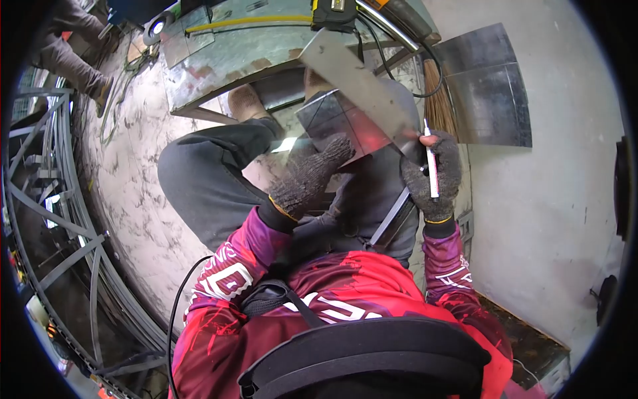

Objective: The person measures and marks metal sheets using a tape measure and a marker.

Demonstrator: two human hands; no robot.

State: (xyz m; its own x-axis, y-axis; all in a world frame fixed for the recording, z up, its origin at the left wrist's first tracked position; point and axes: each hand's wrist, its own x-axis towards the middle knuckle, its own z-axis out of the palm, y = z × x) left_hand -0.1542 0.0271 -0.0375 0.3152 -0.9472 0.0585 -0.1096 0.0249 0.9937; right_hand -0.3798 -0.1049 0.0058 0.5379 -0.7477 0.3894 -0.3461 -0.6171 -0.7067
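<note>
My left hand (311,178), in a dark grey knitted glove, holds the lower edge of a shiny metal sheet (342,126) with thin dark lines on it. A flat grey metal strip (359,83) slants across the sheet, from the table edge down to my right hand. In my right hand (435,169), gloved with bare fingertips, is a white marker (432,163), tip upward. The same hand is also at the lower end of the strip. Both hands are above my lap.
A metal-topped table (232,56) stands ahead with a yellow tape measure (335,13) extended on it. A broom (438,100) and a larger metal sheet (488,90) lean at the right wall. Metal bars (73,193) lie left. Another person's leg (73,60) shows upper left.
</note>
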